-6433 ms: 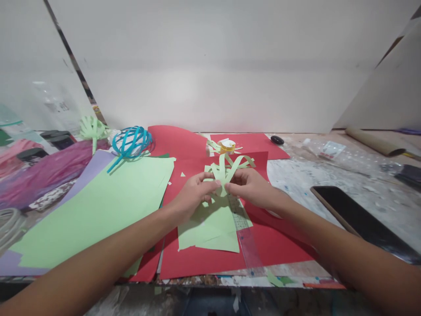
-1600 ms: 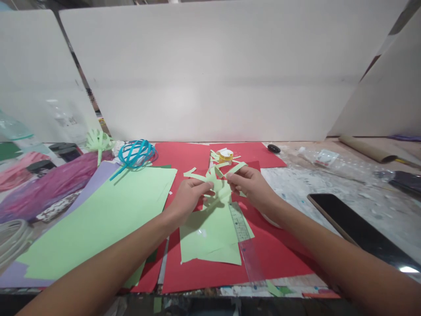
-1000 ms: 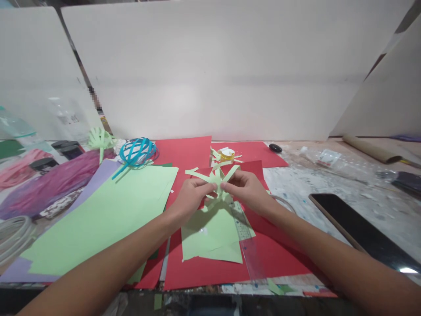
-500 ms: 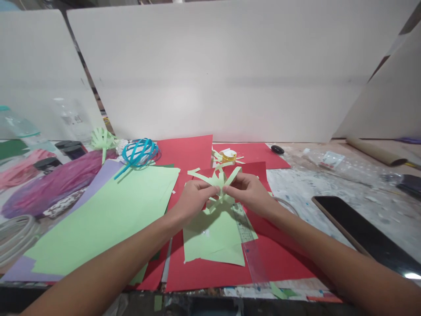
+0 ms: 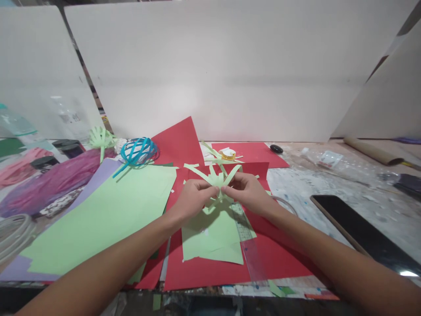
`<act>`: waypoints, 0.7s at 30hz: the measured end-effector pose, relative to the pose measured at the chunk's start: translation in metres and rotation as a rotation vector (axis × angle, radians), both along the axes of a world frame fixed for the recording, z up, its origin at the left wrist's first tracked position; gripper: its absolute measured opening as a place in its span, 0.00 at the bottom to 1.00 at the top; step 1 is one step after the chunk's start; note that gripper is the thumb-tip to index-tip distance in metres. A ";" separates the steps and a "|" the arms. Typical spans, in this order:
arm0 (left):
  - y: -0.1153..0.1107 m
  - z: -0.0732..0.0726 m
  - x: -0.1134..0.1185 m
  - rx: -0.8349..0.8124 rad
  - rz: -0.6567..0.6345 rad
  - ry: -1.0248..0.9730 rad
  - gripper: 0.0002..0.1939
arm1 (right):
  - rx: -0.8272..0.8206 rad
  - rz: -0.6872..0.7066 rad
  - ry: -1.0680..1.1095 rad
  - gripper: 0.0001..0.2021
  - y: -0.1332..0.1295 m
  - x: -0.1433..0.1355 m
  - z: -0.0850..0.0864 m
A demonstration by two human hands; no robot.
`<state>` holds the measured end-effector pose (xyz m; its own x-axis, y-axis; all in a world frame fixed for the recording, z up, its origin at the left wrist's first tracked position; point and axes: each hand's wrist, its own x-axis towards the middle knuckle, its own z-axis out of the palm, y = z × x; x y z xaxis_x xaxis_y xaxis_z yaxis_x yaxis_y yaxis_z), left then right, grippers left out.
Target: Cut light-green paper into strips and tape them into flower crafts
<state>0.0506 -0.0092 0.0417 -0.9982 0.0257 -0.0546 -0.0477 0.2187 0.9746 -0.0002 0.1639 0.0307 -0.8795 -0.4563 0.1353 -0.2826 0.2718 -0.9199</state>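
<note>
Between my two hands is a light green paper piece cut into strips [image 5: 215, 177], its strips fanning up and outward. My left hand [image 5: 194, 197] pinches its base from the left, thumb and fingers closed. From the other side my right hand [image 5: 247, 191] grips the same base, thumb close to the left thumb. Below them a light green paper sheet [image 5: 210, 241] lies on red paper [image 5: 279, 259]. A clear ruler [image 5: 253, 259] rests partly over both sheets. Behind the hands sits a roll of yellow tape [image 5: 227, 153] with loose green strips around it.
On the left, large green sheets [image 5: 108, 215] lie over purple paper, with a blue paper-strip ball [image 5: 138, 151] and a green strip flower [image 5: 101, 139] behind. To the right are a black phone [image 5: 365, 232], a plastic bottle [image 5: 348, 164] and a cardboard tube [image 5: 371, 151]. White boards [image 5: 210, 66] stand behind.
The red sheet at the back has tilted, its top corner rising and shifting left. The strips in my hands have spread slightly, and the view has shifted a little. Both hands keep their pinch.
</note>
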 end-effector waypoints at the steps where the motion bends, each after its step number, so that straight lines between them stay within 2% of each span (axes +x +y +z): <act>1: 0.000 0.000 0.000 -0.003 -0.004 0.000 0.13 | 0.002 0.005 0.003 0.10 0.000 0.000 0.000; 9: -0.002 -0.008 -0.006 0.007 -0.005 0.032 0.13 | -0.075 0.037 -0.037 0.10 -0.001 0.005 0.006; 16: -0.005 -0.012 -0.007 0.015 -0.047 0.043 0.15 | -0.097 0.021 -0.050 0.10 -0.001 0.003 0.004; 21: -0.004 -0.011 -0.007 0.060 -0.036 0.020 0.12 | -0.145 0.112 -0.089 0.09 -0.001 0.002 0.004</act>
